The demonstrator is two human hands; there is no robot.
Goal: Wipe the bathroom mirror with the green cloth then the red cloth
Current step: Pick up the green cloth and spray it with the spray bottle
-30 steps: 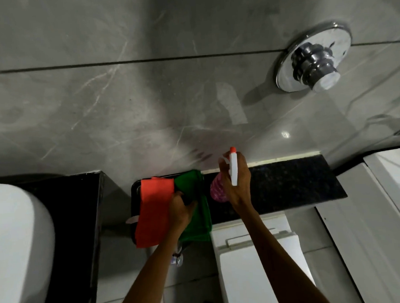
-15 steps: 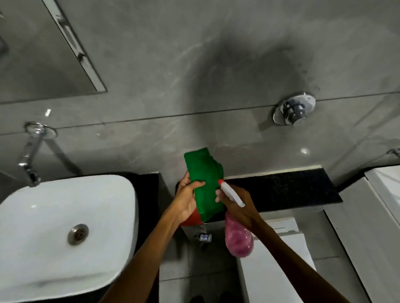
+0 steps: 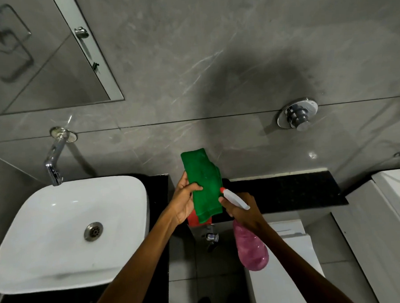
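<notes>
My left hand (image 3: 185, 200) holds up a folded green cloth (image 3: 201, 181) in front of the wall. A red cloth (image 3: 193, 220) peeks out under the green one, in the same hand. My right hand (image 3: 242, 210) grips a pink spray bottle (image 3: 251, 248) with a white trigger head and red nozzle (image 3: 234, 197), tilted so the nozzle nearly touches the green cloth's right edge. The mirror (image 3: 34, 55) hangs on the wall at the upper left, above the basin.
A white basin (image 3: 66, 230) with a chrome tap (image 3: 54, 156) sits at the left on a black counter. A black stone ledge (image 3: 284, 188) runs behind a white toilet cistern (image 3: 289, 246). A chrome flush button (image 3: 296, 116) is on the grey tiled wall.
Both cloths came up off the black ledge in my left hand, the green one now in front. My right hand tilted the bottle so its nozzle faces the cloth. The view swung left and up.
</notes>
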